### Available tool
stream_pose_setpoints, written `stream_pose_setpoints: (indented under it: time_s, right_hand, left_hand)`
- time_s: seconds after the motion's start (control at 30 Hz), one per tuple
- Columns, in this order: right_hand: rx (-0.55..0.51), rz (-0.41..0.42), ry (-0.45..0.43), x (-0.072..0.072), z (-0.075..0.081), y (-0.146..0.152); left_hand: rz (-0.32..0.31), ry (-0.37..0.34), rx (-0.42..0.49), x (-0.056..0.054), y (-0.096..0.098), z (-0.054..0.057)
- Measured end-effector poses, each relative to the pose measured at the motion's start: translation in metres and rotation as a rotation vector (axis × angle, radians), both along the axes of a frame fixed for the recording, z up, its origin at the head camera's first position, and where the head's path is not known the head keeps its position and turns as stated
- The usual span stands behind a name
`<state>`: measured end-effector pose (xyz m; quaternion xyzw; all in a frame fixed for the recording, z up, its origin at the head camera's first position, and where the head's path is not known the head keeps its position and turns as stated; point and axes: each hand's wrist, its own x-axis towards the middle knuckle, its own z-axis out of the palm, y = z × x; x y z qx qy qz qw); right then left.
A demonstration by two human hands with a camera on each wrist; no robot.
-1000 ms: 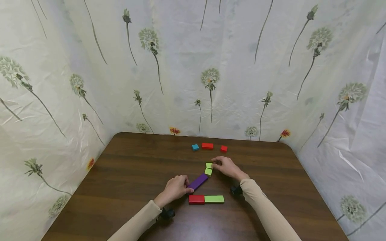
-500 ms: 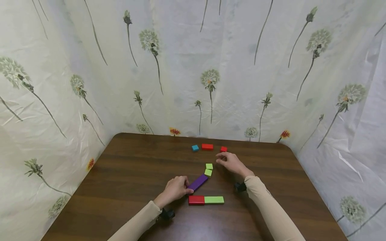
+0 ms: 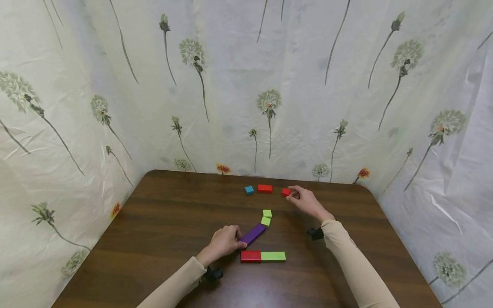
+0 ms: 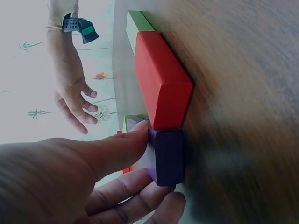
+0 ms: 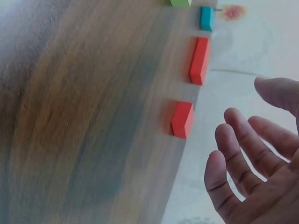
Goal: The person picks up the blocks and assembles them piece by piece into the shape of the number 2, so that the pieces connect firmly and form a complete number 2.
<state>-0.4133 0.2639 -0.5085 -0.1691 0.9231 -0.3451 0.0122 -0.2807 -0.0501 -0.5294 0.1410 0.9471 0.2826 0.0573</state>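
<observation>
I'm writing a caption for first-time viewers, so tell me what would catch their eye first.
Probably the long purple block aslant in the middle of the dark table, its near end pinched by the left hand. Next, the right hand beside the small red block toward the table's far edge. Behind everything, a pale sheet printed with large dandelions fills the background.

Eight coloured blocks [image 3: 253, 234] (three red) lie on a brown table [image 3: 173, 209].
</observation>
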Motion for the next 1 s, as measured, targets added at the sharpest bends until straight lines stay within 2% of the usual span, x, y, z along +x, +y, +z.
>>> stream_pose_setpoints:
  time_s: [0.3,1.0]
  right_hand:
    - [-0.018,-0.032,-0.007,-0.005,0.001,0.011]
    - [-0.063,-0.149,-0.003,-0.029,-0.014,0.014]
  left_hand:
    - [0.001,-0.006,0.003,0.001,-0.001,-0.001]
    - [0.011,0.013,-0.008,-0.001,0.000,-0.002]
